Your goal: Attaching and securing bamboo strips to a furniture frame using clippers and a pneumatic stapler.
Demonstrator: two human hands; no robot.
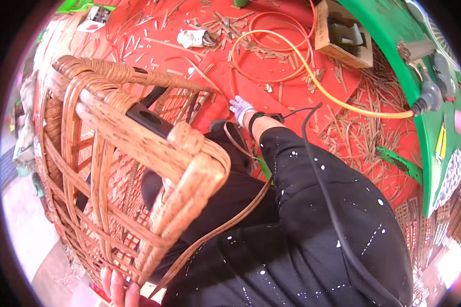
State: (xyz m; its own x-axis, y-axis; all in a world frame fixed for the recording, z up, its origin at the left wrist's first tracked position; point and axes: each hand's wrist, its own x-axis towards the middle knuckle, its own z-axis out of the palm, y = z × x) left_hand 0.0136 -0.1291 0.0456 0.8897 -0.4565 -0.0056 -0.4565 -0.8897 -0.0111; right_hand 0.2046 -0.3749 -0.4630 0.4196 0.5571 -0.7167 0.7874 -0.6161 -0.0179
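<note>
R hand (242, 110) fwd, L hand (119, 290) low

Woven frame (133, 135) left of box (346, 56)

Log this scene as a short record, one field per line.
Left hand: bare fingers against the woven brown frame, low in view
Right hand: gloved, beside a thin brown strip; grip unclear
Floor: red covering, scattered brown offcuts
Upper right: open cardboard box
Hose: yellow-orange, curved

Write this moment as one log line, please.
left hand: at wicker frame | right hand: gloved, by thin strip | floor: red, strewn with scraps
</note>
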